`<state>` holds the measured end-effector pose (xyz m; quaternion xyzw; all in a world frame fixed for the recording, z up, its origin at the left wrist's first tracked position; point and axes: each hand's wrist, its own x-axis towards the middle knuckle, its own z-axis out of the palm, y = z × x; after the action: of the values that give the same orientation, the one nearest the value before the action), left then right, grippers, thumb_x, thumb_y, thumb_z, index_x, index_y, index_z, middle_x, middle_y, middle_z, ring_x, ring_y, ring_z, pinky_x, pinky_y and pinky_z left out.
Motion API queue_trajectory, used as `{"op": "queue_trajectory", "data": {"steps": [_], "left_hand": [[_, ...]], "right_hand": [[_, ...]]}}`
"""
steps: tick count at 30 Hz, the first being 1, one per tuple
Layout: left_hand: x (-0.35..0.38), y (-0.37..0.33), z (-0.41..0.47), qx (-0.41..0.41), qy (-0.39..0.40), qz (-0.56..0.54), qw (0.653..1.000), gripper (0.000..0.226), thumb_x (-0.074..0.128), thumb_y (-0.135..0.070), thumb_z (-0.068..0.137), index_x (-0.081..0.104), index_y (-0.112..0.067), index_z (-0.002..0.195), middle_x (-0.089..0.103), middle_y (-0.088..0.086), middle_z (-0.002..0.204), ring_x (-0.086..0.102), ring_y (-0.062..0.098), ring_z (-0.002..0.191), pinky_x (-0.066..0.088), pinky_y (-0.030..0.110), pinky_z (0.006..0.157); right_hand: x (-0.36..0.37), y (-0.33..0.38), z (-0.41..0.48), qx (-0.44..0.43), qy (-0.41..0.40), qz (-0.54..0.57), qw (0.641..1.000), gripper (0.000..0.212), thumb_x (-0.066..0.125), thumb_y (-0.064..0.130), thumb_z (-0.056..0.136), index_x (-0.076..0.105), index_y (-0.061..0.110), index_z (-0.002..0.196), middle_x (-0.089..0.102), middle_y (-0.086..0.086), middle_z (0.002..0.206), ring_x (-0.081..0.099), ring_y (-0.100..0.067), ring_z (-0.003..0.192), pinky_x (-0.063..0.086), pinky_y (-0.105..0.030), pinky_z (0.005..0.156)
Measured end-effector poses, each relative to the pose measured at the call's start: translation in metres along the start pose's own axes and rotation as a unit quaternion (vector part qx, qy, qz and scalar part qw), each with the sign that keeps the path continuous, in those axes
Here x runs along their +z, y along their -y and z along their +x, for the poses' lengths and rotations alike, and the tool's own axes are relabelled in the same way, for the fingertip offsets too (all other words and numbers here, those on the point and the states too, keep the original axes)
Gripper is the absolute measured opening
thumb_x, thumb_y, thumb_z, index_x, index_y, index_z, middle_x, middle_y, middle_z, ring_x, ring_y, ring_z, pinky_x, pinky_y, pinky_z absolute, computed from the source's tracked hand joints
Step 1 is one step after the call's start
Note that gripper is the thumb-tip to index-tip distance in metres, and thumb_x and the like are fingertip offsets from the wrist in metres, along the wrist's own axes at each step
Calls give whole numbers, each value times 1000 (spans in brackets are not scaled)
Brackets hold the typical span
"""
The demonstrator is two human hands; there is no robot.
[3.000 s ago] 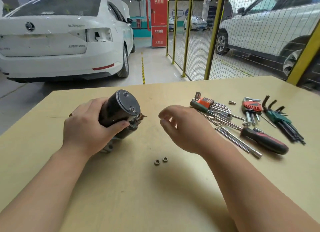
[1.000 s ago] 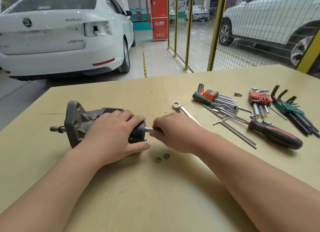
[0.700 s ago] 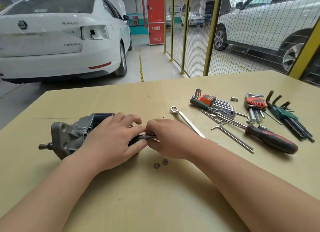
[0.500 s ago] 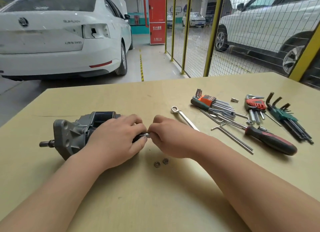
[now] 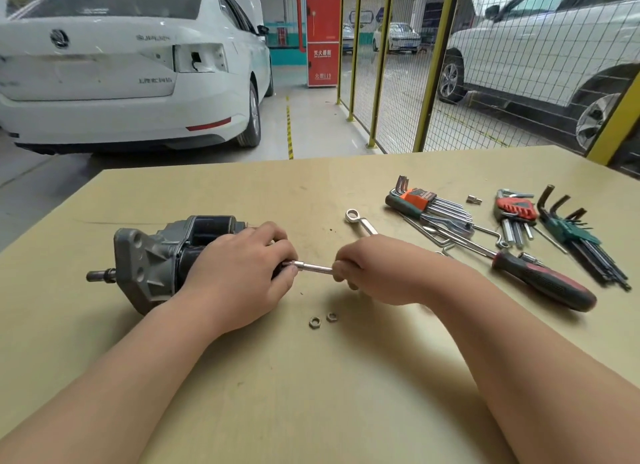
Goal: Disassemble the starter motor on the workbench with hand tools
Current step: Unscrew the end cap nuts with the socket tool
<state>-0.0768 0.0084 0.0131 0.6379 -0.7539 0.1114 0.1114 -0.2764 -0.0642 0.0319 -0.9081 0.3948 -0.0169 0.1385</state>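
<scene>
Workshop floor fills the background of my head view, with a white car (image 5: pixel 121 65) and a yellow mesh fence (image 5: pixel 398 83) beyond the tan workbench (image 5: pixel 311 394). On the bench the starter motor (image 5: pixel 156 256) lies on its side, its shaft stub pointing away from the tools. I see the left hand (image 5: pixel 239 280) wrapped over the motor's dark rear body, gripping it. A thin silver rod (image 5: pixel 313 267) sticks out level from the motor's rear end. The right hand (image 5: pixel 377 273) pinches the rod's far end with curled fingers. Two loose nuts (image 5: pixel 322 320) sit side by side on the bench, just nearer me than the rod. Beyond the right hand from the motor lie a ring spanner (image 5: pixel 360 221), a red-and-black screwdriver (image 5: pixel 540 283) and three hex key sets (image 5: pixel 516 209).
</scene>
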Motion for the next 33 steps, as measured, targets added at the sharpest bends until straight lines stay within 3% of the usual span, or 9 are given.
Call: {"op": "queue_trajectory", "data": {"steps": [3,7,12,16,19,23,26,30,33], "left_hand": [[-1,0,2,-4,8,7,1000,34,32,-51,92,57,-36,109,49,-18,121,52,9,102,31,25,76],[-1,0,8,-1,45,42,998,49,17,-56,91,56,-41,115,45,-20,121,50,9,105,30,27,74],[-2,0,3,-14,-25,-45,999,26,47,-51,91,67,-37,102,55,-21,112,56,6,97,31,26,68],[-3,-2,2,-10,-49,-71,996,15,56,-44,89,63,-32,94,60,-17,104,58,9,93,39,28,70],[-2,-1,3,-24,-19,-59,998,19,50,-48,91,56,-36,104,57,-19,111,54,9,102,35,27,76],[1,0,7,-17,51,-2,999,45,28,-55,95,47,-39,133,45,-22,139,39,8,124,32,30,97],[1,0,8,-13,45,1,999,43,23,-53,95,56,-40,121,49,-24,132,42,8,115,34,29,92],[2,0,5,-24,-4,-45,999,22,43,-49,92,59,-37,100,59,-20,111,47,7,103,33,27,85],[1,-1,4,-36,-18,-65,997,16,51,-49,89,56,-37,99,60,-18,105,50,8,102,35,27,85]], "right_hand": [[3,-2,0,-11,-52,3,999,27,40,34,97,63,18,95,54,7,72,54,-18,72,41,-30,58],[7,-6,5,-15,-66,42,997,24,44,33,96,64,19,96,51,13,69,49,-9,66,36,-24,54],[10,-10,5,-12,-82,91,992,8,56,36,89,57,31,83,52,17,68,48,4,59,29,-15,47],[7,-9,4,-8,-58,112,992,14,52,40,91,59,28,91,58,13,81,51,-1,69,38,-21,57],[1,-7,3,-20,-39,78,996,24,41,31,97,65,25,98,61,5,92,55,-16,84,46,-32,73],[7,-3,2,-36,-73,42,996,6,52,29,92,57,29,89,50,15,86,49,-8,78,37,-20,61],[12,-2,4,-44,-87,19,995,5,54,29,91,49,30,90,44,11,92,44,-9,80,30,-22,62],[13,-1,3,-37,-64,32,997,18,48,30,95,59,24,109,41,6,103,47,-14,91,37,-27,77],[11,4,1,-51,-76,-7,996,20,45,28,97,62,20,102,41,4,99,49,-19,90,44,-36,81]]}}
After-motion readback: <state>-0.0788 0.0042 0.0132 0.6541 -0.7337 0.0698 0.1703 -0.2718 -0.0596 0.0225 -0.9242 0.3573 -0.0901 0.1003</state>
